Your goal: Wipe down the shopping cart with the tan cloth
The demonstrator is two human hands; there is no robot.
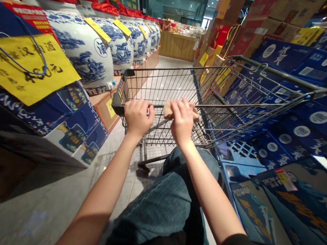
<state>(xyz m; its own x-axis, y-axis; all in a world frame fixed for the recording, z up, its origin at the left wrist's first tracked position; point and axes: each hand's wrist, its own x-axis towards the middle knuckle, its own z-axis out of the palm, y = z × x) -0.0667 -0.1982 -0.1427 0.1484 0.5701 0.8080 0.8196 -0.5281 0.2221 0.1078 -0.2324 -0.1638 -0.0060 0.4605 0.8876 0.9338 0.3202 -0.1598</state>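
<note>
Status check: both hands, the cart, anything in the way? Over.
Left hand curled over cart rim. Right hand closed on tan cloth-like item, same rim. Blue cartons crowd cart's right side; contact unclear.

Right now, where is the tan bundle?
In the head view, the tan bundle is just right of centre, under the right hand at the near side of the shopping cart, with the left hand to its left.

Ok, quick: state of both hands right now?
Left hand: closed on the near edge of the cart.
Right hand: closed over a tan item.
</note>
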